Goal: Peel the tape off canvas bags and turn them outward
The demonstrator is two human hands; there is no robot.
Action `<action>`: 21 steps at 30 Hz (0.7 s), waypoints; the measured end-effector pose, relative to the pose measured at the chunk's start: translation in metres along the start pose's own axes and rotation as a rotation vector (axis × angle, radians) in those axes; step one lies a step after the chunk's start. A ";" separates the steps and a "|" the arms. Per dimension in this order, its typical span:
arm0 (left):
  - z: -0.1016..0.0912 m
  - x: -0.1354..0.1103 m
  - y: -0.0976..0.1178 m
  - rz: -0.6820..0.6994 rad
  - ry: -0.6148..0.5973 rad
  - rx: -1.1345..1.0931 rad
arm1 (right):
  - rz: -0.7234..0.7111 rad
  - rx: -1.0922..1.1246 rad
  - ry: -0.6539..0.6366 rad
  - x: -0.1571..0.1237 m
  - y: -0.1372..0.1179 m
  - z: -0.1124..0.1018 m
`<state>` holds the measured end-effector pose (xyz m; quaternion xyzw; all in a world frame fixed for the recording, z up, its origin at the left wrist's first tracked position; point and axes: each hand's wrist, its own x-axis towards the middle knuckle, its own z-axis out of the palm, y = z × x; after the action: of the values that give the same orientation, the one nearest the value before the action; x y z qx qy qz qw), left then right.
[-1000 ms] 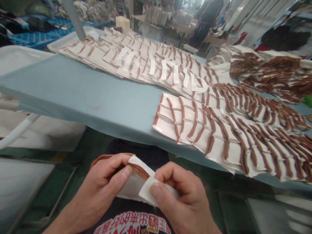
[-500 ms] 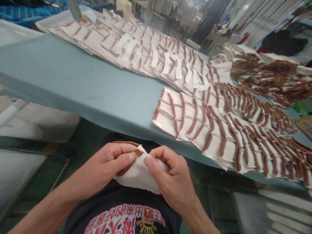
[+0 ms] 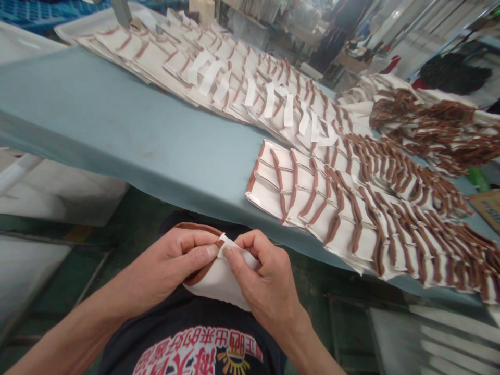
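Note:
A white fabric piece with a brown edge band (image 3: 221, 286) is held between my two hands, in front of my dark printed shirt. My left hand (image 3: 183, 263) pinches it at the brown band, thumb on top. My right hand (image 3: 263, 271) grips the white part beside the seam, its thumb pressed close to the left thumb. Fingers of both hands are partly hidden under the cloth. Just beyond, on the table, lie overlapping rows of similar white pieces with brown bands (image 3: 269, 192).
The blue-grey table (image 3: 128, 130) runs across the view. White paper strips (image 3: 269, 100) rest on the farther row of pieces. A heap of brown-and-white pieces (image 3: 437, 120) lies at the right. White bins (image 3: 58, 192) stand below the table at left.
My right thumb and fingers have shifted left along the cloth, nearer my left thumb. More of the brown band shows by my left hand.

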<state>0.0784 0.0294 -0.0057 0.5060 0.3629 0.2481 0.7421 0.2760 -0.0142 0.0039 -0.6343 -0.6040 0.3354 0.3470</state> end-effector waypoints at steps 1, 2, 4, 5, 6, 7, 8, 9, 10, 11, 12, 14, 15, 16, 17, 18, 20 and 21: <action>0.001 0.000 0.000 0.000 0.010 0.004 | -0.009 -0.016 0.010 -0.001 0.001 0.001; 0.001 -0.001 0.000 -0.003 0.023 0.005 | -0.017 -0.032 0.023 -0.001 0.001 0.003; 0.002 -0.001 -0.001 -0.018 0.038 0.000 | -0.024 -0.066 0.048 -0.003 0.002 0.005; 0.002 -0.002 -0.002 -0.026 0.043 -0.002 | -0.021 -0.084 0.061 -0.004 0.003 0.006; 0.003 -0.002 -0.002 -0.032 0.045 0.000 | -0.014 -0.099 0.071 -0.004 0.004 0.007; 0.003 -0.002 -0.003 -0.037 0.048 0.007 | -0.001 -0.106 0.074 -0.005 0.004 0.007; 0.003 -0.002 -0.003 -0.037 0.050 0.015 | 0.018 -0.100 0.065 -0.005 0.005 0.007; 0.003 -0.002 -0.003 -0.036 0.052 0.022 | 0.042 -0.080 0.042 -0.005 0.005 0.006; 0.004 -0.002 -0.003 -0.034 0.056 0.030 | 0.069 -0.051 0.010 -0.005 0.006 0.006; 0.004 -0.002 -0.003 -0.034 0.059 0.035 | 0.095 -0.018 -0.019 -0.004 0.007 0.005; 0.004 -0.002 -0.003 -0.035 0.062 0.035 | 0.118 0.014 -0.043 -0.003 0.008 0.004; 0.004 -0.001 -0.003 -0.037 0.063 0.026 | 0.141 0.064 -0.077 0.000 0.010 0.003; 0.003 0.000 -0.004 -0.035 0.065 0.022 | 0.144 0.084 -0.093 0.001 0.011 0.003; 0.002 0.000 -0.005 -0.033 0.067 0.023 | 0.144 0.104 -0.113 0.003 0.012 0.003; 0.001 0.001 -0.007 -0.031 0.072 0.028 | 0.142 0.121 -0.137 0.004 0.013 0.003; 0.000 0.001 -0.009 -0.030 0.081 0.039 | 0.141 0.135 -0.161 0.005 0.014 0.003; -0.003 0.002 -0.012 -0.018 0.092 0.071 | 0.140 0.155 -0.185 0.007 0.015 0.003; -0.004 0.002 -0.014 -0.010 0.094 0.085 | 0.139 0.162 -0.191 0.007 0.015 0.003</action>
<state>0.0765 0.0279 -0.0199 0.5232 0.4099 0.2521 0.7033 0.2822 -0.0074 -0.0107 -0.6097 -0.5598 0.4650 0.3141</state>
